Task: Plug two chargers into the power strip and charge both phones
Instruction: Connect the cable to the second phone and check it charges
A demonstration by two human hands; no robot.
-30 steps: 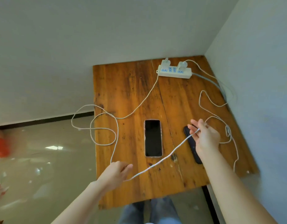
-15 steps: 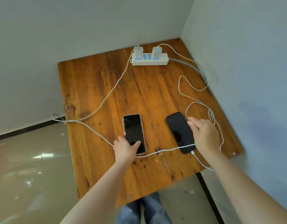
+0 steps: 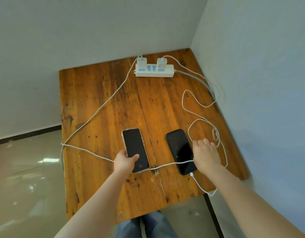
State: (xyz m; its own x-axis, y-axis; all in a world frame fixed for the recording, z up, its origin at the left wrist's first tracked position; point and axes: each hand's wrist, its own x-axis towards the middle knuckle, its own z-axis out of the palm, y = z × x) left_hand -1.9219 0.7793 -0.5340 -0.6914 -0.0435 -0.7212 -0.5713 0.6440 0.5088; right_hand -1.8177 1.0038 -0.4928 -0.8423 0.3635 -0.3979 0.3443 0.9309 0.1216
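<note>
The left hand (image 3: 124,161) is gripping the near end of the clear-cased phone (image 3: 135,149), thumb lying on the dark screen and fingers wrapped under its left edge. The right hand (image 3: 206,156) is resting palm down just right of the black phone (image 3: 181,150), fingers spread and loose; a braided cable (image 3: 96,115) is running from the left hand across the black phone's near end to the right hand, but whether the right hand is pinching it I cannot tell. A white connector (image 3: 191,174) is sitting in the black phone's near end, below the right hand, and its thin cable (image 3: 191,109) is looping beyond that hand. Far ahead of both hands, the power strip (image 3: 154,71) is carrying two chargers, left charger (image 3: 141,61) and right charger (image 3: 161,61). Everything is lying on the wooden surface (image 3: 96,93).
</note>
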